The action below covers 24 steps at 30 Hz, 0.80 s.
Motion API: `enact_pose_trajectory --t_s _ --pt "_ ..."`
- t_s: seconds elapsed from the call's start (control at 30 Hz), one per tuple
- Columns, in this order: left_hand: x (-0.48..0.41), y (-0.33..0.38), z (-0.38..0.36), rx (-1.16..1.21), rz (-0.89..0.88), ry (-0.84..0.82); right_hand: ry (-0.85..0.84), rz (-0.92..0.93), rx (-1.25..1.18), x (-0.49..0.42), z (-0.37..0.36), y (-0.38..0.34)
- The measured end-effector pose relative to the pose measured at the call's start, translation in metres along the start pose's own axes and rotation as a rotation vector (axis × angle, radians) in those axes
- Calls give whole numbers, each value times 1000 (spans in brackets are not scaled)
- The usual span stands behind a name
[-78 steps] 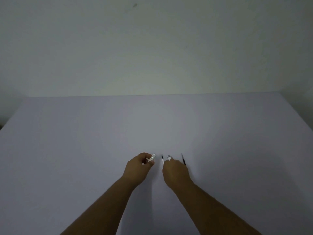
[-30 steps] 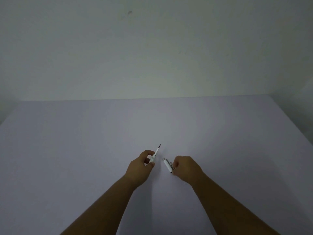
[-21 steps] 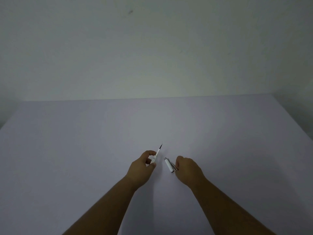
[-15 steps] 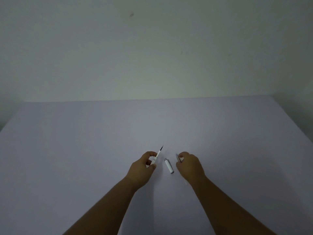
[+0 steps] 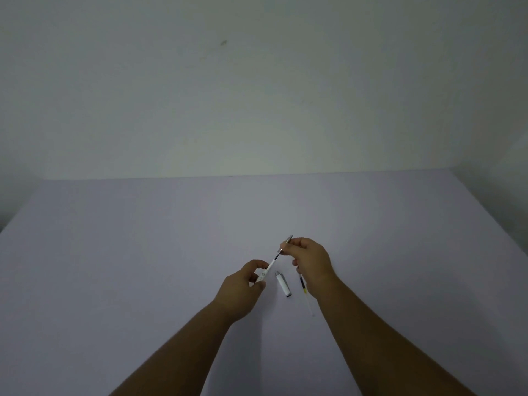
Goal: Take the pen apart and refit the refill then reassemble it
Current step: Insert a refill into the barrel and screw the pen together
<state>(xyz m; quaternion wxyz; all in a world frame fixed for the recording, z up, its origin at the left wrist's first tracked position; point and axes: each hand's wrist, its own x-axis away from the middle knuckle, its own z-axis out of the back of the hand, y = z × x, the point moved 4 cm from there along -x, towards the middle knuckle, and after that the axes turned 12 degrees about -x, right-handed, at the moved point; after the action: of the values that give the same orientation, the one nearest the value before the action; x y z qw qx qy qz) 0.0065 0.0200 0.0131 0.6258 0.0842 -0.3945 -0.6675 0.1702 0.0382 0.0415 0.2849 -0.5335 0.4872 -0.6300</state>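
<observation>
My left hand point(image 5: 243, 290) grips the white pen barrel point(image 5: 265, 271), which points up and to the right with the dark refill tip sticking out of it. My right hand point(image 5: 310, 261) pinches the small silver tip piece point(image 5: 287, 242) at the end of that refill, just above the table. The white pen cap point(image 5: 283, 284) lies on the table between my hands. A second thin refill point(image 5: 303, 287) lies beside my right wrist, partly hidden by it.
The pale lilac table point(image 5: 143, 267) stretches wide around my hands and ends at a plain light wall point(image 5: 257, 95) behind. The table's right edge point(image 5: 503, 224) runs diagonally at the far right.
My right hand let go of the cap, which now lies on the table, picked up the silver tip piece and brought it to the refill's end. My left hand kept the barrel.
</observation>
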Motion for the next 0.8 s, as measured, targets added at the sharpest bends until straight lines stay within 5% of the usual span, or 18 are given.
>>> enact_pose_trajectory --t_s 0.53,0.8 --pt "6 6 16 47 8 112 -256 -103 73 16 -10 3" --pt "8 12 21 -36 -37 132 -252 -143 186 12 -8 1"
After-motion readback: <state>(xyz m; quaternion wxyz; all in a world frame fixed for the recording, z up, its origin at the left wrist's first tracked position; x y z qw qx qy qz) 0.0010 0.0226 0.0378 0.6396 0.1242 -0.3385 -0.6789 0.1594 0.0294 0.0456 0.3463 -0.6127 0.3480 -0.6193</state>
